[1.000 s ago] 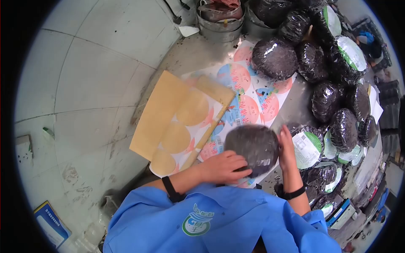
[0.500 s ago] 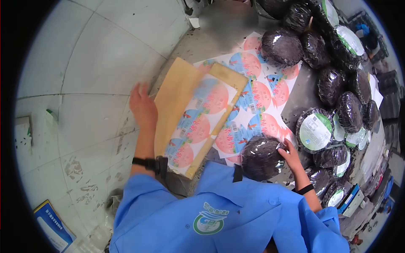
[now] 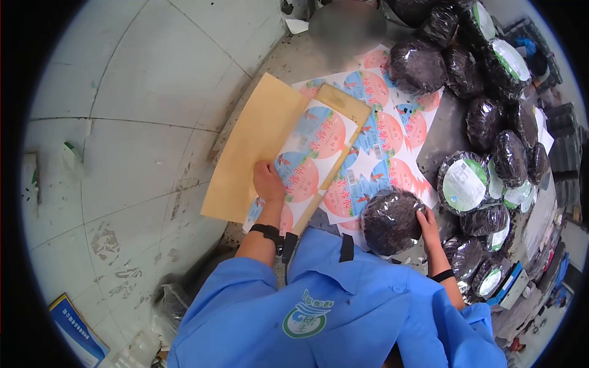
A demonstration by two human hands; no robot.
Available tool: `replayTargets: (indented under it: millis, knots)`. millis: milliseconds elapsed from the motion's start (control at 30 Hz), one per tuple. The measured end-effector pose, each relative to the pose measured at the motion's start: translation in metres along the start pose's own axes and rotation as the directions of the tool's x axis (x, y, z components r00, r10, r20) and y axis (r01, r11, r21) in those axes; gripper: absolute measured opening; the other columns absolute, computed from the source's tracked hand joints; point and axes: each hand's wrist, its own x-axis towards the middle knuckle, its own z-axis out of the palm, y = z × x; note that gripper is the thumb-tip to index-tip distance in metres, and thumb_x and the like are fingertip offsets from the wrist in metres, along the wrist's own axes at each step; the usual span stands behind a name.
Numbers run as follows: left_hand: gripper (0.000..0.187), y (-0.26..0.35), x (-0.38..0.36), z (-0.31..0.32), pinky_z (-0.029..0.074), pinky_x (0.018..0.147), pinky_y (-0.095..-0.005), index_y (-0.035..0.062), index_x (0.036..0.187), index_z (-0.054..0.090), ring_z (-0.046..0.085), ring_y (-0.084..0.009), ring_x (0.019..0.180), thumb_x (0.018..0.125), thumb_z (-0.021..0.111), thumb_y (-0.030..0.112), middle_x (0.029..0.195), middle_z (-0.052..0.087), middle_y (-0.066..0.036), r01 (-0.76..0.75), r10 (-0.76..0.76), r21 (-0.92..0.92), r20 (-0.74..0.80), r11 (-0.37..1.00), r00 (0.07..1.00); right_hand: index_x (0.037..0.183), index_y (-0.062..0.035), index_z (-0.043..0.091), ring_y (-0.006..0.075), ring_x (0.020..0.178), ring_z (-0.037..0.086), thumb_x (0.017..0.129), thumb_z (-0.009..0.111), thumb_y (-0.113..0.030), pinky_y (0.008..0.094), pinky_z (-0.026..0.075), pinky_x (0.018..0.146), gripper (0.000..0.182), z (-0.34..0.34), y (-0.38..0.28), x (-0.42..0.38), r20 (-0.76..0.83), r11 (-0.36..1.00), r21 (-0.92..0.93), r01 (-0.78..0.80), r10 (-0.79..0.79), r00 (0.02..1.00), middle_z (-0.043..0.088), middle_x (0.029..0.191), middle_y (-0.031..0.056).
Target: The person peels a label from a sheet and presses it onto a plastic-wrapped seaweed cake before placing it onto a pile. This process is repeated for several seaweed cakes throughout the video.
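My right hand [image 3: 430,232] grips the right side of a round, dark brown cake [image 3: 390,222] in clear plastic wrap, close to my shirt front. Over on the left edge of a label sheet [image 3: 316,156], my left hand [image 3: 269,181] is closed, its fingertips curled; whether paper is pinched in them is hidden. The sheet carries pink and blue round labels and lies on a tan board [image 3: 350,105]. A tan paper flap [image 3: 248,147] spreads out to the left of it. More printed label sheets [image 3: 388,132] lie beneath and beyond the board.
Many more wrapped dark cakes [image 3: 418,66] are heaped along the right, several bearing round green-and-white labels [image 3: 464,185]. Pale wall tiles [image 3: 147,165] rise at the left. A blue sign [image 3: 76,331] is at the lower left, and a blurred round patch [image 3: 348,30] at the top.
My left hand has come down from the wall side onto the label sheet and closed. The tan flap now opens wider to the left. My right hand keeps hold of the cake.
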Motion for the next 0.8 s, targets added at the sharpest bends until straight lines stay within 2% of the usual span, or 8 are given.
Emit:
replayTargets:
  millis: [300,367,433,500,533,600,767,800]
  knots:
    - [0.008,0.016,-0.017,-0.011,0.043,0.075,-0.0419,0.0007,0.083,0.05,0.054,-0.0355,0.085,0.086,0.051,0.008,0.088,0.055,-0.017,-0.104,0.104,-0.095,-0.004,0.99,0.995,0.134,0.0009,0.04,0.03,0.119,0.048,0.08,0.068,-0.027,0.0384,0.038,0.098,0.067,-0.016,0.0,-0.039,-0.141,0.982,-0.116,0.147,-0.162,0.977,0.047,0.132,0.0192]
    - [0.01,0.046,-0.051,-0.036,0.043,0.082,-0.0376,-0.0008,0.084,0.049,0.055,-0.0291,0.089,0.09,0.046,0.007,0.097,0.057,-0.016,-0.215,0.283,-0.402,0.119,0.89,0.952,0.131,-0.0011,0.042,0.0278,0.116,0.05,0.075,0.072,-0.022,0.0395,0.04,0.096,0.067,-0.019,-0.009,-0.06,-0.167,0.9,-0.307,0.309,-0.37,0.914,0.048,0.131,0.0166]
    - [0.011,0.105,-0.095,-0.082,0.041,0.089,-0.0347,0.001,0.085,0.047,0.055,-0.0221,0.097,0.093,0.043,0.007,0.108,0.058,-0.014,0.026,0.308,-0.543,0.514,0.839,0.8,0.135,-0.0087,0.041,0.0253,0.116,0.049,0.074,0.071,-0.02,0.0361,0.041,0.093,0.069,-0.011,-0.049,-0.09,-0.095,0.843,-0.353,0.406,-0.464,0.881,0.048,0.13,0.0109]
    - [0.008,0.139,-0.133,-0.105,0.04,0.092,-0.0341,0.0038,0.084,0.045,0.054,-0.0205,0.101,0.092,0.044,0.006,0.11,0.058,-0.013,0.409,0.367,-0.706,0.673,0.579,0.642,0.129,-0.0053,0.046,0.0217,0.11,0.052,0.07,0.076,-0.017,0.033,0.045,0.086,0.067,0.003,-0.073,-0.109,0.009,0.873,-0.172,0.456,-0.462,0.887,0.05,0.126,0.0121]
    - [0.008,0.156,-0.139,-0.113,0.04,0.092,-0.0341,0.0038,0.084,0.045,0.054,-0.0205,0.101,0.092,0.044,0.006,0.11,0.058,-0.013,0.408,0.375,-0.703,0.678,0.583,0.632,0.128,-0.0047,0.047,0.0183,0.104,0.055,0.071,0.075,-0.016,0.03,0.046,0.082,0.064,0.008,-0.069,-0.11,0.163,0.936,0.056,0.347,-0.351,0.922,0.054,0.12,0.0104]
    - [0.008,0.182,-0.146,-0.122,0.038,0.095,-0.0339,0.0051,0.083,0.045,0.053,-0.0186,0.104,0.089,0.049,0.003,0.113,0.057,-0.013,0.708,0.384,-0.595,0.798,0.38,0.464,0.114,-0.0017,0.054,0.0092,0.078,0.059,0.076,0.072,-0.011,0.0218,0.046,0.067,0.043,0.018,-0.055,-0.114,0.418,0.928,0.372,-0.013,-0.155,0.895,0.063,0.092,0.0034]
    - [0.012,0.188,-0.155,-0.057,0.039,0.094,-0.0356,0.0049,0.083,0.046,0.053,-0.023,0.106,0.082,0.057,0.0,0.114,0.056,-0.016,0.394,0.343,-0.661,0.703,0.638,0.623,0.093,-0.001,0.054,0.0083,0.061,0.057,0.078,0.071,-0.009,0.0218,0.045,0.055,0.024,0.001,-0.039,-0.104,0.238,0.909,0.416,-0.034,-0.072,0.969,0.063,0.072,-0.0005]
    - [0.013,0.194,-0.157,-0.044,0.039,0.094,-0.0387,0.0044,0.082,0.047,0.052,-0.0273,0.108,0.081,0.06,0.003,0.116,0.054,-0.017,0.069,0.415,-0.644,0.566,0.762,0.713,0.093,-0.0014,0.054,0.0072,0.063,0.057,0.078,0.069,-0.007,0.0217,0.044,0.055,0.022,0.0,-0.026,-0.091,0.13,0.948,0.301,0.103,-0.148,0.981,0.062,0.072,-0.0002]
